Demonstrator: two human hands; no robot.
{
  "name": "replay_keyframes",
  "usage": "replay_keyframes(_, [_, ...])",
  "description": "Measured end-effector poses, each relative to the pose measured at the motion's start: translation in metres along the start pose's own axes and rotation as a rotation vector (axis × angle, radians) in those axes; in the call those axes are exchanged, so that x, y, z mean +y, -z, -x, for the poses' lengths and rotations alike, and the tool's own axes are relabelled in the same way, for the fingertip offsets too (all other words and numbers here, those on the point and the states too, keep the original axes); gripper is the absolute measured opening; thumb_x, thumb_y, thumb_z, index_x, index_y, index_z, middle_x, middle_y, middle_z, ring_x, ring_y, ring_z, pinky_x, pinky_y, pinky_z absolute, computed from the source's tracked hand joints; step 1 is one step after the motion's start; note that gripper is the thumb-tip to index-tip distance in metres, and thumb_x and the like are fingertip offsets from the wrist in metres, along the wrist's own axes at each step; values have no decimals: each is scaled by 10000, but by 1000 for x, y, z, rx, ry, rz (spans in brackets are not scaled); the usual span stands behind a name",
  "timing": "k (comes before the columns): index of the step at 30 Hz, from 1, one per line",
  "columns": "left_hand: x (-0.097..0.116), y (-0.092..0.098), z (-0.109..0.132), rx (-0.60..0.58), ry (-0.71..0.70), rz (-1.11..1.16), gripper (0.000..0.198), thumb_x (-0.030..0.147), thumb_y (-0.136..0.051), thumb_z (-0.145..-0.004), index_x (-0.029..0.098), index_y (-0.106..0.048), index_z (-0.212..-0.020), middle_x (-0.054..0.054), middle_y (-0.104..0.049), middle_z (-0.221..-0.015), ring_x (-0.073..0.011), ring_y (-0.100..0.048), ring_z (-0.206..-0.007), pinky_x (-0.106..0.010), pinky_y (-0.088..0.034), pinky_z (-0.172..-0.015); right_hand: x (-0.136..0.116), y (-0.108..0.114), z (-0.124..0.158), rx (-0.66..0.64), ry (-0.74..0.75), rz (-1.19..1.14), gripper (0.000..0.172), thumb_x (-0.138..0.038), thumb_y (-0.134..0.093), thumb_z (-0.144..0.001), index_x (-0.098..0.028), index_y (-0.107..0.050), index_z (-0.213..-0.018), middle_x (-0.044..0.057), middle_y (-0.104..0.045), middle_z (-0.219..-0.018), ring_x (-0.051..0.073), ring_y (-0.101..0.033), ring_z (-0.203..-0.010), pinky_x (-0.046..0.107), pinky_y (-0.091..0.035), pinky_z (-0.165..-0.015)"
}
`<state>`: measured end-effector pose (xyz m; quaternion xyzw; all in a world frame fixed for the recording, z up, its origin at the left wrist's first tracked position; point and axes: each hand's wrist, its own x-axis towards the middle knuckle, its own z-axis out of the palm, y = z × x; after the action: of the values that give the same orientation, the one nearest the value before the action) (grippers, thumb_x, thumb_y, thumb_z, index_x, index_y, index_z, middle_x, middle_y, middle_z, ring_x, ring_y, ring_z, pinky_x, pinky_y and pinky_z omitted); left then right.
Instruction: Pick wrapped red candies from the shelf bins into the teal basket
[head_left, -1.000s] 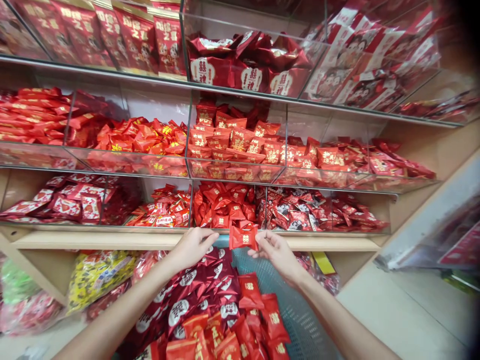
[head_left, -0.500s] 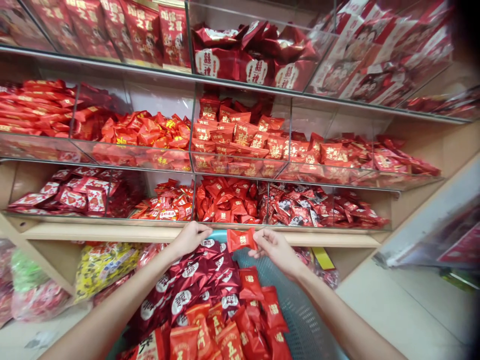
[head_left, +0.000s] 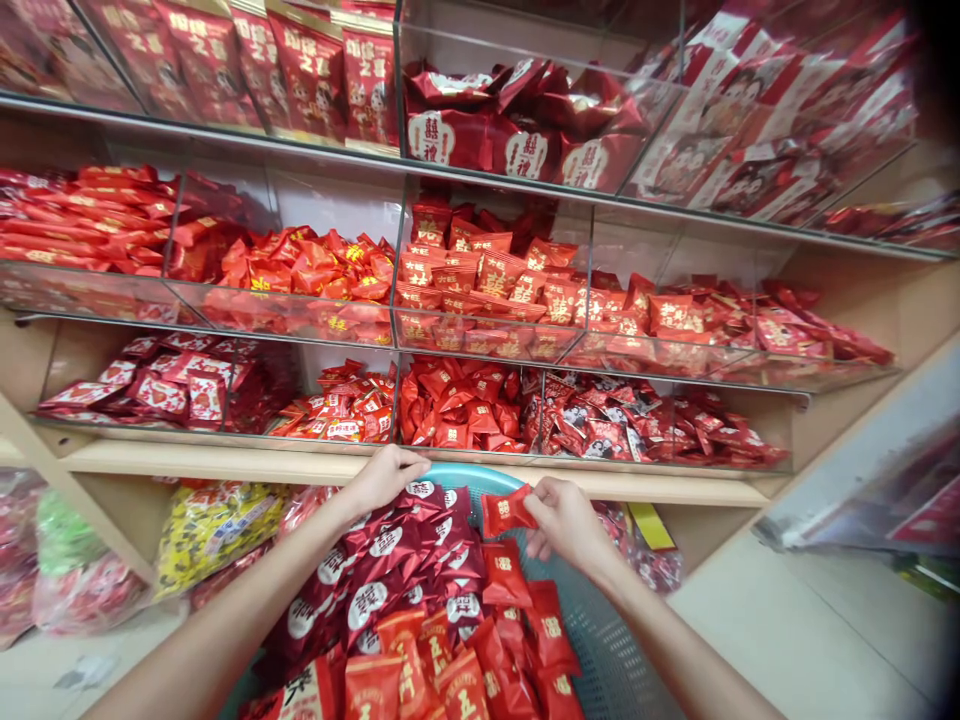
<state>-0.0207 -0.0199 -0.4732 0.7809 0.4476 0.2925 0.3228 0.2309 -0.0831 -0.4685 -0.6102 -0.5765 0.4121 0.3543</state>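
Observation:
My right hand (head_left: pixel 564 522) pinches one end of a small red wrapped candy (head_left: pixel 504 512) with a gold emblem, over the back of a teal plastic basket (head_left: pixel 619 640). My left hand (head_left: pixel 385 478) is closed at the basket's back rim, its fingertips pressed on the edge. Dark maroon packets (head_left: pixel 386 542) with white labels fill the left and middle of the basket. Along its right side lie red wrapped candies (head_left: pixel 551 625) like the held one. Orange-red packets (head_left: pixel 405 665) with gold characters lie at the front.
A wooden shelf unit with clear dividers holds red packets (head_left: pixel 495 275) on several levels. The wooden shelf edge (head_left: pixel 225 460) runs just behind the basket. Below it, at left, sits a yellow bag (head_left: pixel 214 530). Pale floor tiles (head_left: pixel 817 600) show at right.
My right hand has lowered the red candy and shifted it right, to the back end of the row of similar candies. My left hand stays at the rim. The view has shifted slightly.

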Motion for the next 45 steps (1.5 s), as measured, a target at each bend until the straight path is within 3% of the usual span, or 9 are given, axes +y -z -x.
replay_keyframes(4, [0, 0, 0, 7, -15, 9, 408, 453, -437, -773, 143, -495, -514, 9, -418, -533, -104, -335, -535, -213, -277, -539, 4, -4, 0, -101, -88, -27, 134, -249, -440, -701, -231, -342, -611, -29, -538, -335, 169, -572, -345, 189, -365, -279])
replay_keyframes(8, [0, 0, 1, 7, -1, 13, 410, 458, -449, -769, 139, -503, -517, 8, -430, -539, -102, -336, -537, -212, -281, -543, 10, -3, 7, -149, 4, 296, 188, -227, -423, -720, -225, -375, -539, -10, -506, -310, 162, -519, -294, 207, -336, -304])
replay_keyframes(12, [-2, -1, 1, 14, 25, 74, 409, 489, -482, -738, 135, -575, -556, -5, -490, -551, -119, -380, -557, -218, -314, -555, -7, 4, 13, 15, 137, 680, 203, -210, -432, -764, -195, -477, -566, 37, -545, -396, 152, -529, -360, 228, -331, -413])
replay_keyframes(15, [-4, -3, 1, 35, 36, 103, 411, 502, -500, -715, 138, -583, -544, -9, -505, -544, -131, -403, -568, -224, -326, -557, -34, 6, 5, 125, 311, 837, 186, -212, -413, -810, -172, -552, -693, 75, -609, -569, 166, -579, -518, 236, -332, -493])
replay_keyframes(21, [-8, -5, 0, 18, 8, 118, 411, 484, -477, -740, 130, -588, -564, -17, -527, -582, -129, -410, -581, -233, -346, -591, -80, -17, -44, 25, 742, 803, 318, -117, -373, -830, -190, -509, -1109, 71, -589, -971, 156, -561, -869, 228, -383, -704])
replay_keyframes(25, [-8, -4, 1, 14, -12, 81, 417, 462, -457, -763, 128, -533, -524, 3, -473, -548, -101, -355, -546, -217, -314, -566, -96, -40, -72, -8, 880, 889, 433, -60, -338, -820, -193, -432, -1222, 88, -475, -1155, 163, -483, -1010, 253, -381, -801])
replay_keyframes(36, [-11, -5, 0, 8, -25, 86, 364, 410, -455, -772, 121, -593, -600, -5, -515, -598, -115, -396, -578, -218, -333, -586, -106, -39, -76, -88, 1000, 1202, 193, -110, -363, -868, -147, -548, -905, 82, -531, -932, 158, -518, -802, 263, -390, -691])
replay_keyframes(42, [-10, -5, 2, 14, -26, 73, 349, 374, -452, -778, 113, -536, -562, 14, -436, -565, -88, -327, -554, -203, -307, -560, -99, -40, -81, -153, 1027, 1081, 203, -199, -493, -836, -181, -530, -1035, 66, -507, -1012, 169, -504, -927, 264, -391, -748])
replay_keyframes(45, [-9, -5, 2, 17, -34, 69, 338, 362, -455, -777, 109, -544, -570, 16, -440, -567, -86, -324, -554, -201, -308, -561, -96, -45, -85, -152, 1036, 1021, 114, -208, -500, -834, -176, -554, -930, 54, -514, -962, 161, -499, -896, 259, -384, -715])
